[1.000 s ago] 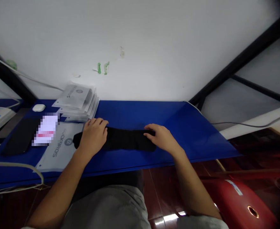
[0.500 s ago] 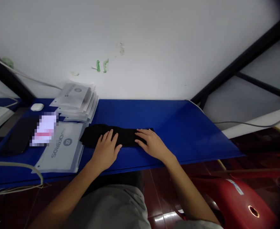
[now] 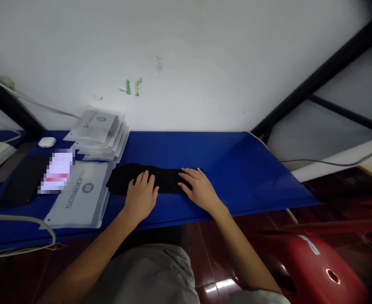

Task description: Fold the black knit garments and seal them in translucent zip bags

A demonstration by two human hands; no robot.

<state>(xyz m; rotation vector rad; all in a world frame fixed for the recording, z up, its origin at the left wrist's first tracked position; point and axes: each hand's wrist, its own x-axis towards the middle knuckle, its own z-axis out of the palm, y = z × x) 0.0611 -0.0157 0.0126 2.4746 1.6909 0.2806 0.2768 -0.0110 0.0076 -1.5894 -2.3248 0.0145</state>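
A long, narrow piece of black fabric (image 3: 167,180) lies flat across the blue tabletop, its left end slightly wider and resting against a printed pouch. My left hand (image 3: 140,197) rests on the fabric's left half, fingers stretched and a little apart. Over its right end lies my right hand (image 3: 199,190), palm down with the fingers spread, hiding part of that end. Neither hand grips the cloth. Just left of the fabric is a translucent zip pouch (image 3: 78,202) with ROCKBROS lettering.
Behind that pouch rises a stack of similar pouches (image 3: 94,126). A phone with a blurred screen (image 3: 57,169), a dark flat object (image 3: 23,181) and a white earbud case (image 3: 47,142) sit at left. Cables cross the left side. A red stool (image 3: 319,266) stands at lower right.
My left hand has shifted very slightly on the fabric, its fingers a bit closer together. The whole view has drifted a little; the fabric lies much as before.
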